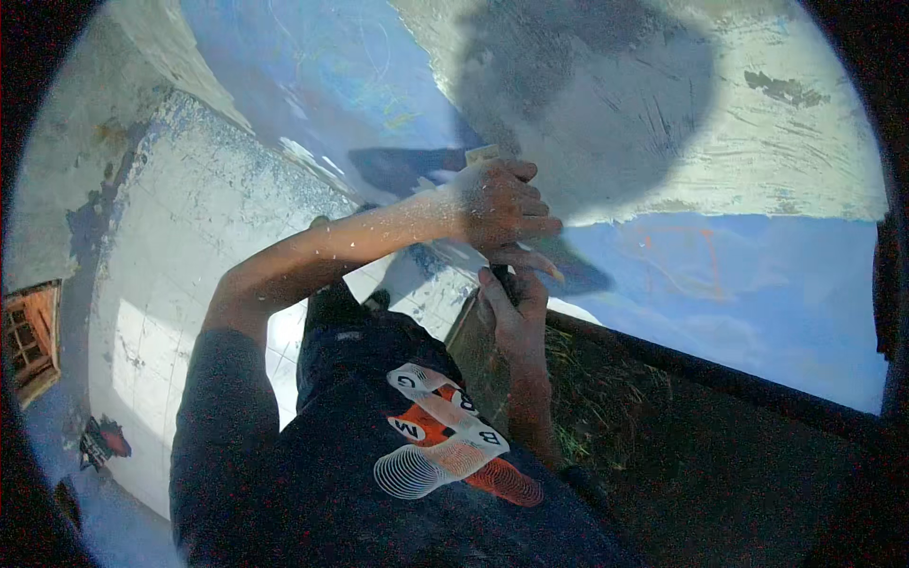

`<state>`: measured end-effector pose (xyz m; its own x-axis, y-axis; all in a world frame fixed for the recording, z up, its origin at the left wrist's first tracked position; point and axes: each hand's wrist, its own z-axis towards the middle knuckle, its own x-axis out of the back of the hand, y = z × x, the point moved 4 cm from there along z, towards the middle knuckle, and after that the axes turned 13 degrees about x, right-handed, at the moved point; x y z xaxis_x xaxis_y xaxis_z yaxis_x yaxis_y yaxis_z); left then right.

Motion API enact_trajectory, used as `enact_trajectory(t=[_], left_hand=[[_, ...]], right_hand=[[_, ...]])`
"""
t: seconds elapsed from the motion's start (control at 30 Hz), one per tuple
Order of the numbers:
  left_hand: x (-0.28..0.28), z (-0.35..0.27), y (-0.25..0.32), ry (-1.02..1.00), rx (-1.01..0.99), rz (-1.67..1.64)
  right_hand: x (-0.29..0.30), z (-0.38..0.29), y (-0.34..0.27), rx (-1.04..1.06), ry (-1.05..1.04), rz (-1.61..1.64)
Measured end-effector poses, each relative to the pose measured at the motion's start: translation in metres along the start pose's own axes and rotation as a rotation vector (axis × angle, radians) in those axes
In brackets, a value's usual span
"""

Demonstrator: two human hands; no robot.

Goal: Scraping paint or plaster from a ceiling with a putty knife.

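Note:
My left hand (505,202) is closed around a hand tool whose pale, squared end (483,154) sticks out above the knuckles; the rest is hidden in my fist. White specks cover this hand and forearm. Right below it, my right hand (515,305) grips a dark handle (503,278), with the thumb along it. A thin pale edge (461,254) shows left of the fingers; I cannot tell which tool it belongs to. Both hands are close together in front of a wall with blue paint (767,284) and a rough, pale scraped or plastered area (781,156).
A dark ledge (675,369) borders the blue wall, with grass (568,397) beyond it. The tiled floor (163,284) is speckled with white bits. On it lies a dark and red object (105,441). A wooden window frame (32,341) stands at far left.

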<state>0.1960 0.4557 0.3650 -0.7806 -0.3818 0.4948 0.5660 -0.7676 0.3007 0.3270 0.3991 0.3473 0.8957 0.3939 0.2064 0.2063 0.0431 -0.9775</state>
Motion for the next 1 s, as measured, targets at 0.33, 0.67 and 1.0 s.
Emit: enact_trajectory(t=[0.33,0.67,1.0], left_hand=[[0.018,0.002,-0.067,-0.006,-0.064,0.078],[0.022,-0.012,-0.078,0.174,-0.126,-0.021],[0.019,-0.017,-0.079,0.088,-0.174,-0.122]], right_hand=[[-0.031,0.058,-0.001,0.200,0.047,-0.066],[-0.049,0.060,-0.019,0.272,0.092,-0.381],[-0.059,0.057,-0.020,0.365,0.123,-0.388]])
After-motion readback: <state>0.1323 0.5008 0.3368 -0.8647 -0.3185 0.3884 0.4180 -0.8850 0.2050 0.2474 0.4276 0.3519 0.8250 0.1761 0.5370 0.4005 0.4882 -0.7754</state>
